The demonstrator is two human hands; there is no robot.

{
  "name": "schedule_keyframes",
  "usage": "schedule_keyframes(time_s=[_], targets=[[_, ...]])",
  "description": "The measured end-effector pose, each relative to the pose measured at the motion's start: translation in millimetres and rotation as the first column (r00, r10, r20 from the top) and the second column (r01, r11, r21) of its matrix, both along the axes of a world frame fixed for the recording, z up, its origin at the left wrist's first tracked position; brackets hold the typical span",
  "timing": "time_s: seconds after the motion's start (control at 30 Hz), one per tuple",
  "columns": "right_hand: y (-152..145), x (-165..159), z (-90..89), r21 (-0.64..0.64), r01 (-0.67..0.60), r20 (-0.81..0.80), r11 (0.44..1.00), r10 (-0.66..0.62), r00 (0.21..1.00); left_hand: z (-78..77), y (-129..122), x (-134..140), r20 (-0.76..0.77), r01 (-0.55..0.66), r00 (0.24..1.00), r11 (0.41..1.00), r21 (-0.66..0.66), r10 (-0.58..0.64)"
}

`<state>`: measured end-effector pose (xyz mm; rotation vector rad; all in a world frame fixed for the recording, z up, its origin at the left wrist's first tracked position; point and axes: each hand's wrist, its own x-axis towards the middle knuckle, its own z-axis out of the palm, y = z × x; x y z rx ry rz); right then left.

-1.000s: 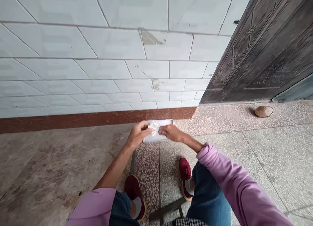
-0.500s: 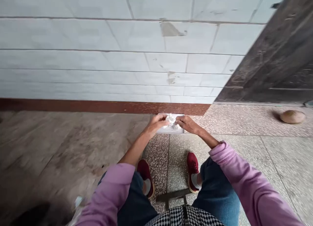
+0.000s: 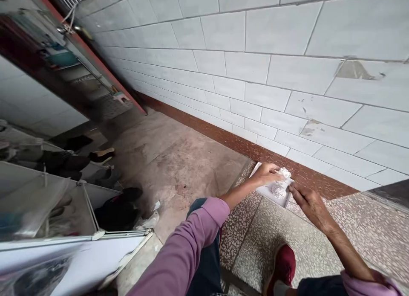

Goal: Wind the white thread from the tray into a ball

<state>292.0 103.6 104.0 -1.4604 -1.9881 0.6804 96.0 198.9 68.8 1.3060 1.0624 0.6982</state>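
Note:
My left hand (image 3: 267,175) closes its fingers on a small, crumpled white bundle (image 3: 284,173); whether it is string, cloth or plastic is not clear. Below the bundle a round white ball that looks like wound thread (image 3: 278,191) lies in a shallow white tray (image 3: 267,192) on the floor by the wall. My right hand (image 3: 309,201) is pinched at the tray's right side, its fingertips close to the bundle. Anything between those fingertips is too small to make out.
A white tiled wall (image 3: 249,70) with a reddish-brown skirting (image 3: 223,136) runs behind the tray. To the left stands a rack with white edges (image 3: 97,235) and shoes in it. A red shoe (image 3: 283,264) of mine is on the speckled floor.
My view has swung left, bringing the rack and a doorway in and moving the hands rightward in the picture. The right fingers have moved away from the bundle towards the tray's right edge.

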Motion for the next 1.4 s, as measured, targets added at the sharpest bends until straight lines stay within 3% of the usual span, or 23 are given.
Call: schedule_keyframes(time_s=[0.2,0.3,0.4,0.5,0.7,0.8,0.87,0.93,1.0,1.07,1.17,1.3,1.4], targets=[[19.4,5.8,9.1,0.005,0.04,-0.086,0.999,-0.04,0.995,9.9,-12.7,-0.9,-0.1,0.26,0.963,0.962,0.081,-0.252],[28.5,9.9,9.9,-0.029,0.071,-0.19,0.997,-0.075,0.979,22.9,-15.6,-5.0,0.072,0.376,0.924,0.926,-0.016,-0.374],[26.6,10.1,12.3,-0.133,0.092,-0.33,0.987,-0.132,0.935,33.4,-9.8,-8.5,0.329,0.321,0.908,0.936,-0.147,-0.26],[17.0,0.8,14.9,-0.161,0.039,-0.327,0.986,-0.09,0.941,34.8,-3.4,-5.8,0.443,0.133,0.895,0.978,-0.161,-0.049],[-3.9,-24.4,12.7,-0.13,0.01,-0.129,0.991,-0.026,0.991,31.4,-9.7,5.1,0.41,-0.125,0.899,0.987,-0.101,0.155],[-9.5,-32.3,14.8,-0.128,-0.029,-0.106,0.991,0.016,0.994,31.5,-8.4,5.0,0.37,-0.235,0.893,0.966,-0.105,0.257],[-10.3,-34.9,22.9,-0.127,-0.082,-0.121,0.989,0.066,0.99,32.1,-5.4,2.3,0.302,-0.279,0.914,0.96,-0.013,0.269],[-6.0,-32.5,35.2,-0.094,-0.07,-0.156,0.993,0.055,0.986,33.5,-3.6,-1.9,0.218,-0.265,0.948,0.953,0.146,0.231],[5.1,-23.7,46.6,-0.041,0.02,-0.21,0.999,-0.028,0.977,35.6,-4.2,-6.4,0.167,-0.17,0.977,0.954,0.247,0.131],[20.5,-11.3,51.0,-0.025,0.118,-0.281,0.993,-0.12,0.952,38.0,-6.7,-9.8,0.192,-0.016,0.981,0.974,0.226,-0.028],[38.3,0.1,39.1,-0.087,0.173,-0.379,0.981,-0.194,0.905,39.5,-10.5,-10.8,0.334,0.159,0.924,0.981,0.106,-0.186],[31.4,-14.9,8.6,-0.179,0.093,-0.337,0.979,-0.15,0.929,35.2,-10.6,-6.4,0.472,0.141,0.873,0.99,-0.002,-0.123],[11.4,-35.1,1.1,-0.216,-0.025,-0.226,0.976,-0.025,0.974,31.2,-6.4,-5.1,0.467,0.051,0.883,0.999,0.016,-0.052]])
